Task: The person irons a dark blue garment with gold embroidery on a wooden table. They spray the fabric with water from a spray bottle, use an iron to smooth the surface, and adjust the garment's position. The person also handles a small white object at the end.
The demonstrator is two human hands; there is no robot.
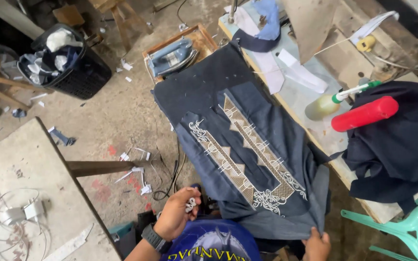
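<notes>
Your dark blue garment [247, 145] lies spread across the table edge [315, 140], its 2 embroidered bands [247, 154] already stitched on and facing up. Your left hand [177, 215] is curled shut around a small white object [190, 205]; your right hand [317, 244] pinches the hem. Pressing looks undone: the iron [172, 55] sits apart.

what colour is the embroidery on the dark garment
Cream-white and tan, in geometric bands with scrollwork, on the dark blue-grey garment; the head view shows it.
</notes>
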